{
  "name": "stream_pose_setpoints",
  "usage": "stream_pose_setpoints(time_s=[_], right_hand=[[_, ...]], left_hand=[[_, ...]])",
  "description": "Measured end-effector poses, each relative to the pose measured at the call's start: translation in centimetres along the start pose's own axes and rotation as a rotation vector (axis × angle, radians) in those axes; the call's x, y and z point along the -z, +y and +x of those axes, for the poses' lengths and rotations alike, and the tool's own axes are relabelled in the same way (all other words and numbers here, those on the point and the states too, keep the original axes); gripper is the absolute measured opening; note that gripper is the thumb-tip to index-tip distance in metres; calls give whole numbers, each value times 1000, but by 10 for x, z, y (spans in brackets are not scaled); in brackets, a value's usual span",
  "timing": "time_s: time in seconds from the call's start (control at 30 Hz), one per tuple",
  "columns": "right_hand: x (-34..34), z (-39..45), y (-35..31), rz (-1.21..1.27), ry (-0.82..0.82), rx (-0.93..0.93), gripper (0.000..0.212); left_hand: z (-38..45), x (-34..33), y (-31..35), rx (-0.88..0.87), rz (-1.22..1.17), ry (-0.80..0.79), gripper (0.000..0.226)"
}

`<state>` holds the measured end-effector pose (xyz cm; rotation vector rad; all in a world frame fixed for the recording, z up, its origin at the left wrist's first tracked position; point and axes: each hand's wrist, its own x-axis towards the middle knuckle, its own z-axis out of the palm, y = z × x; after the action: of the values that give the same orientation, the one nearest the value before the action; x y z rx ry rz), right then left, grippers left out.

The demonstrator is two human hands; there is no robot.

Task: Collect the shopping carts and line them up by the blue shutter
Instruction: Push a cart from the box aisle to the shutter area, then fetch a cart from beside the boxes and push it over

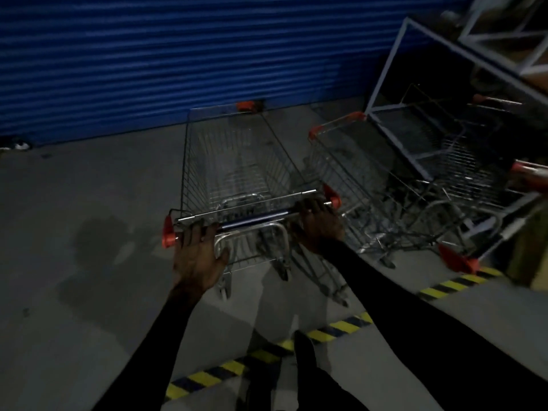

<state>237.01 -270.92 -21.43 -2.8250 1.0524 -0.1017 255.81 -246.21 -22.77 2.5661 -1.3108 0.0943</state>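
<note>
Now both hands (258, 232) on empty cart (237, 161)

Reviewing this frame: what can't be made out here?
All head view:
- Cart front wheels: hidden beneath its own basket.
- Carts at right: count unclear, overlapping wire and dim light.
- Rightmost cart handle: cut off by frame edge, blurred.
- Left hand grip: fingers over handle, thumb closure unclear.
</note>
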Motion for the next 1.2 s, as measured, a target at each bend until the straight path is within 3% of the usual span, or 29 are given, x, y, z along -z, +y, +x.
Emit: stream_pose_setpoints(time_s=[0.13,0.23,0.33,0.4,0.5,0.67,0.77,0.97,1.07,1.2], right_hand=[[37,-63,-24,95,85,-127,72],[55,-123,-21,188,103,-284,52],[68,-188,-9,313,67,-409,39],[70,-244,-7,373,159,-504,37],[68,-329,-7,392,367,-621,30],[74,-479,11,450,445,-907,32],[76,-570,23,479,506,-1106,31],[76,-741,30,440,648,-1365,28],[74,-825,29,375,699,-1523,27],[76,-922,17,307,894,-1743,20]], left_hand=[[-21,15,31,-57,-174,43,65],[-43,32,68,-137,-411,64,54],[-69,48,111,-196,-531,15,42],[-91,50,141,-237,-532,-57,37],[-129,52,186,-384,-603,-146,34],[-215,59,275,-618,-626,-291,21],[-274,59,332,-806,-641,-407,23],[-402,57,444,-1016,-728,-487,25],[-477,57,502,-1200,-788,-551,27],[-564,63,571,-1474,-782,-655,28]])
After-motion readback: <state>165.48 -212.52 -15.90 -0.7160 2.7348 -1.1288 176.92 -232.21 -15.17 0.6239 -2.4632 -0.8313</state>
